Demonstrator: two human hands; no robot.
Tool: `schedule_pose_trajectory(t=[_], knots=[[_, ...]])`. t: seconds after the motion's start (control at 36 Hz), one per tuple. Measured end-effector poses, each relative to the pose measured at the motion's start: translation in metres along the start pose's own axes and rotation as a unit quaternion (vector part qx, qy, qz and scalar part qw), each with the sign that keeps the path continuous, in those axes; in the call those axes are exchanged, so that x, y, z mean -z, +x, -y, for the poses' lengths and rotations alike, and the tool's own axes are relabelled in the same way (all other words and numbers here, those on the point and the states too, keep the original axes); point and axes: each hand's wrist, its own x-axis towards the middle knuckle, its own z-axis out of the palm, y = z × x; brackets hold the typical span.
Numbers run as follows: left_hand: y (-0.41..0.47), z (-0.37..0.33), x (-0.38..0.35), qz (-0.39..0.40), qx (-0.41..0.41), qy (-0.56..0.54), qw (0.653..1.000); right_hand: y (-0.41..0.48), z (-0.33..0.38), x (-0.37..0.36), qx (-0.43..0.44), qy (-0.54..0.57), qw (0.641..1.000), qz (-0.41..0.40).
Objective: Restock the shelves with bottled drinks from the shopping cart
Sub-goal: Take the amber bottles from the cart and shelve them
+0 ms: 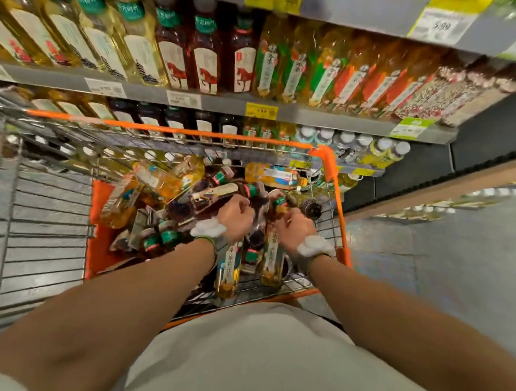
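The orange-rimmed wire shopping cart (330,172) stands in front of me, piled with several bottled drinks lying on their sides, both yellow tea bottles (170,178) and dark red ones (187,205). Both my hands reach down into the pile. My left hand (237,216) curls its fingers around a dark red bottle (256,236). My right hand (294,228) curls over a green-capped bottle (281,202); the hand hides most of the grip. Two yellow bottles (227,273) lie under my wrists. The shelves (220,105) beyond the cart hold rows of the same drinks.
The cart's folded wire child seat (39,229) is on the left. Yellow price tags (261,111) hang on the shelf edges. The lowest shelf holds white-capped bottles (382,151). The grey aisle floor (438,259) lies on the right.
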Motion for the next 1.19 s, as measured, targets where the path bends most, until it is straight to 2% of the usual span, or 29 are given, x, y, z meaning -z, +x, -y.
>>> schedule_pose_trajectory(t=[0.11,0.22,0.31,0.47,0.56,0.67,0.75,0.81,0.92,1.03,1.19], knots=[[0.001,-0.007,-0.029,-0.001,0.029,0.030,0.999,0.014,-0.032,0.011,0.033,-0.015,0.999,0.016],[-0.002,-0.011,-0.053,0.020,0.075,-0.003,0.997,0.024,-0.048,0.019,0.047,-0.030,0.997,0.046],[-0.006,-0.014,-0.071,0.006,0.097,-0.017,0.995,0.037,-0.060,0.023,0.051,-0.034,0.994,0.094],[-0.012,-0.017,-0.088,-0.082,0.123,-0.010,0.989,0.062,-0.066,0.022,0.072,-0.074,0.984,0.148],[-0.016,-0.009,-0.087,-0.117,0.116,0.036,0.986,0.069,-0.065,0.017,0.095,-0.118,0.972,0.180],[-0.021,0.010,-0.081,-0.172,0.171,0.068,0.968,0.073,-0.056,0.003,0.126,-0.158,0.957,0.209],[-0.022,0.014,-0.075,-0.173,0.249,0.079,0.950,0.074,-0.051,-0.003,0.112,-0.170,0.954,0.221],[-0.021,0.016,-0.071,-0.158,0.272,0.097,0.944,0.075,-0.050,-0.007,0.090,-0.168,0.958,0.216],[-0.019,0.025,-0.066,-0.101,0.249,0.115,0.956,0.068,-0.044,-0.012,0.059,-0.135,0.971,0.186],[-0.018,0.023,-0.058,-0.094,0.256,0.171,0.947,0.062,-0.034,-0.015,0.050,-0.079,0.981,0.171],[-0.016,0.029,-0.051,-0.035,0.253,0.248,0.935,0.050,-0.029,-0.018,0.023,-0.065,0.986,0.152]])
